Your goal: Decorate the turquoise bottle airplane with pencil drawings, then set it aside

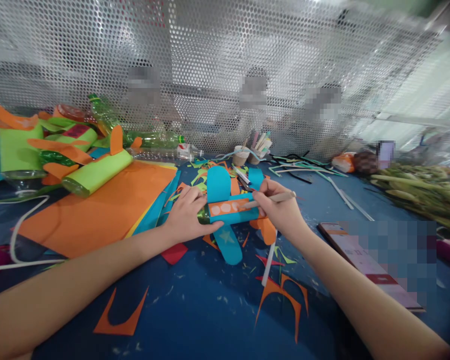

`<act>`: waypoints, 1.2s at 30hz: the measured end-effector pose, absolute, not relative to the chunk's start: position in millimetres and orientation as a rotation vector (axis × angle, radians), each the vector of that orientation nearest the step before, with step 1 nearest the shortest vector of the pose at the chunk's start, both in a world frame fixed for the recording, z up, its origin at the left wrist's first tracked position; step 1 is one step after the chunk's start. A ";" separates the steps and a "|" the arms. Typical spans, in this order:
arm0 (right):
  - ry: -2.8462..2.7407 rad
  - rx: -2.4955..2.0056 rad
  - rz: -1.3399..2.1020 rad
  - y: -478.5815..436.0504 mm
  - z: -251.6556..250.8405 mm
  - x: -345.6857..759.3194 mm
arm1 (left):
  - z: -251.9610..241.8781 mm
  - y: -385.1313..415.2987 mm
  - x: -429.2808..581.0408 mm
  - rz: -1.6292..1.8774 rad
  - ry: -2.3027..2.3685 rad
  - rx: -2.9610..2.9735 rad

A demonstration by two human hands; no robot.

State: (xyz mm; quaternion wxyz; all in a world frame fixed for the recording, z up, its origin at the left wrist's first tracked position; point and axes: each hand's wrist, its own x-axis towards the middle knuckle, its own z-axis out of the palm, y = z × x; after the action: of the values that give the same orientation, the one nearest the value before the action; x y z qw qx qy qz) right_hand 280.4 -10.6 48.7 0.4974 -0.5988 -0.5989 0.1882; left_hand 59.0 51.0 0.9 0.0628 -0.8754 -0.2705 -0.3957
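A: "Left hand is half curled around the blue-paper-wrapped green plastic bottle on the blue tabletop; right hand pinches a slim pale brush or pen. Risks?"

B: "Loose hold, bottle rolls, smeared white spots on that orange paper strip, probably."

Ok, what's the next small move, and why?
I'd probably mark the right end of the orange strip: pale circles fill its left part, the right hand holds a pen-like tool there, and the left hand steadies the blue-wrapped bottle.
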 end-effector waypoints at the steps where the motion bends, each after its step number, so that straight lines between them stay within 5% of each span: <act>1: -1.443 -1.449 0.453 -10.6 48.5 280.5 | 1.1 50.9 59.0 -1.197 -0.816 -2.649; 36: -1.441 -1.437 0.479 -14.0 51.2 277.8 | 3.0 51.6 58.1 -1.214 -0.770 -2.664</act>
State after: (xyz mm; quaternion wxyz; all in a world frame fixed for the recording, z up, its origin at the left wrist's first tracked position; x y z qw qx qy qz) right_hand 277.8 -14.0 51.2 0.5016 -0.5944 -0.5965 0.1983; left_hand 58.1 51.6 3.0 0.0569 -0.8786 -0.2541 -0.4003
